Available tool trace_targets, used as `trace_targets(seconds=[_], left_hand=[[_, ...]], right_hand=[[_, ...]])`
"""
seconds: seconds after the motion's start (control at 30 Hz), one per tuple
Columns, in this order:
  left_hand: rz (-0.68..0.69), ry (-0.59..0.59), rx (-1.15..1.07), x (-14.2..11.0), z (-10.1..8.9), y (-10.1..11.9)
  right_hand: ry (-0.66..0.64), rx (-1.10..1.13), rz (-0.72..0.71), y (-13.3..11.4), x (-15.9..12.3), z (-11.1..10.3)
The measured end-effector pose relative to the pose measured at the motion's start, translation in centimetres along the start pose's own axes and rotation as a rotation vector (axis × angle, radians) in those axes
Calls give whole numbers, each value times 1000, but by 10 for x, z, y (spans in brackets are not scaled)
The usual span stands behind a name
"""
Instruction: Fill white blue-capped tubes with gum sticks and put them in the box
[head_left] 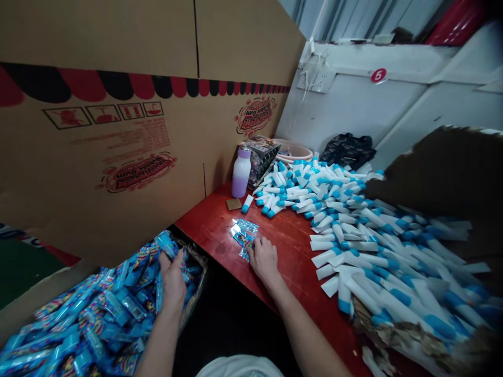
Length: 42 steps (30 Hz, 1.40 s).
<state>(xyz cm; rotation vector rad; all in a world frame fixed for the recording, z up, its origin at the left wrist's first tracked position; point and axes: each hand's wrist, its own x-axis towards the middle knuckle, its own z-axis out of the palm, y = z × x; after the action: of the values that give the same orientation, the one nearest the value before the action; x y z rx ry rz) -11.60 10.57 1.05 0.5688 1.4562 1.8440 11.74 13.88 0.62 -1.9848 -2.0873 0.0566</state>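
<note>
My left hand (173, 280) is at the edge of a cardboard box full of wrapped packets (113, 309). Its thumb and fingers close round one blue packet (166, 243) at the top of the heap. On the red table, my right hand (264, 257) has its fingers bent and drawn together on the near end of some shiny blue, clear-film wrappers (244, 231). The fingertips partly hide that end. To the right lies a big pile of white tubes with blue caps (334, 204). One such tube (247, 203) lies apart from the pile, beside a small brown card (233, 204).
A large printed carton (118, 209) walls off the left. At the back stand a purple-and-white bottle (241, 172), a dark printed box (261, 157), a pink basin (296, 151) and a dark bag (348, 151). Torn cardboard (444, 173) borders the tubes on the right.
</note>
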Motion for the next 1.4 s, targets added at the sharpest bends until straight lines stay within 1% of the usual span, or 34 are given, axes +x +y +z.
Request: trace_targets(seconds=[0.07,0.1,0.13,0.17,0.23,0.3,0.37,0.43,0.53,0.63,0.7,0.77,0.83,0.93,1.0,1.07,1.23,1.33,1.4], left_hand=[[111,152,205,13,-18,-1],[168,191,302,15,-23,-3],[222,202,376,14,-25,-5],[258,174,409,10,-23,-8],[257,42,355,-3,-12,-15],[175,-102,261,-19,5,-22],[84,-207,182,-35,20,-27],[36,-274,142,-47,32,-28],[14,-349,129,-60,40,-25],[-34,-398,113,-67,43,-22],[-55,-408,118,-68,43,-22],[-46,-410,138,-69,44,-24],[-27,-416,160,-70,45,-28],[-7,-447,183,-73,46,-34],[0,-465,202,-74,46,-36],[1,-473,221,-75,44,-37],[28,-492,240,-76,43,-35],[32,-497,226,-83,48,-30],[17,-524,222,-90,53,-27]], right_hand=[[-18,-102,-9,2,6,7],[-21,-124,-20,2,8,9],[-20,-135,-30,2,9,11],[-19,-140,-35,2,9,12],[-14,-133,-24,1,9,13],[9,-120,-6,-1,7,12],[36,-108,-12,-2,7,11],[44,-97,-25,-3,7,11],[34,-65,-33,1,8,10],[39,-26,-32,10,6,7],[32,-14,-28,16,1,3],[27,-21,-34,21,-6,-1],[55,-32,-52,23,-14,-4],[109,-36,-127,22,-24,-3],[106,-27,-197,21,-30,2],[81,-19,-228,23,-34,7],[60,-36,-192,33,-37,9],[82,-19,-167,41,-38,5],[115,7,-133,46,-40,3]])
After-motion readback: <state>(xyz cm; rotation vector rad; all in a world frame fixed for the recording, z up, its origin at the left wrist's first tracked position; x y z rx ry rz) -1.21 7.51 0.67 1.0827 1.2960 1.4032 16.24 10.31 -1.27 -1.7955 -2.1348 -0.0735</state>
